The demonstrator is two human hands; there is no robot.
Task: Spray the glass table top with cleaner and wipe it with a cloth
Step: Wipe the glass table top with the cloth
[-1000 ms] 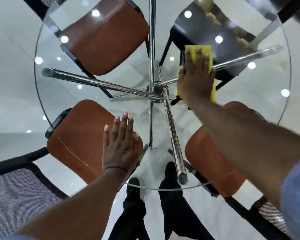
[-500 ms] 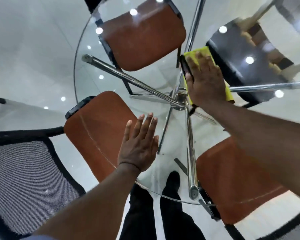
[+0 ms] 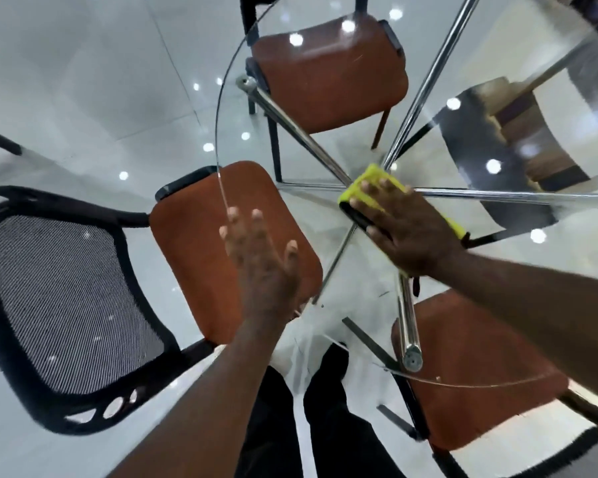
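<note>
The round glass table top (image 3: 228,108) fills the upper right of the head view, with chrome support bars (image 3: 290,125) meeting under its middle. My right hand (image 3: 408,229) presses flat, fingers straight, on a yellow cloth (image 3: 363,189) that lies on the glass over that hub; most of the cloth is hidden under the hand. My left hand (image 3: 259,263) rests flat on the glass near the table's near-left edge, fingers spread, holding nothing. No spray bottle is in view.
Orange-seated chairs stand under the table: one at the far side (image 3: 328,74), one at the left (image 3: 201,236), one at the near right (image 3: 480,374). A black mesh chair back (image 3: 63,305) stands left. White tiled floor (image 3: 83,81) surrounds everything. My dark trouser legs (image 3: 311,415) stand below.
My right hand has slid the yellow cloth toward me and leftward, from the far side of the glass onto the hub. My left hand stays flat on the glass; the view has swung left.
</note>
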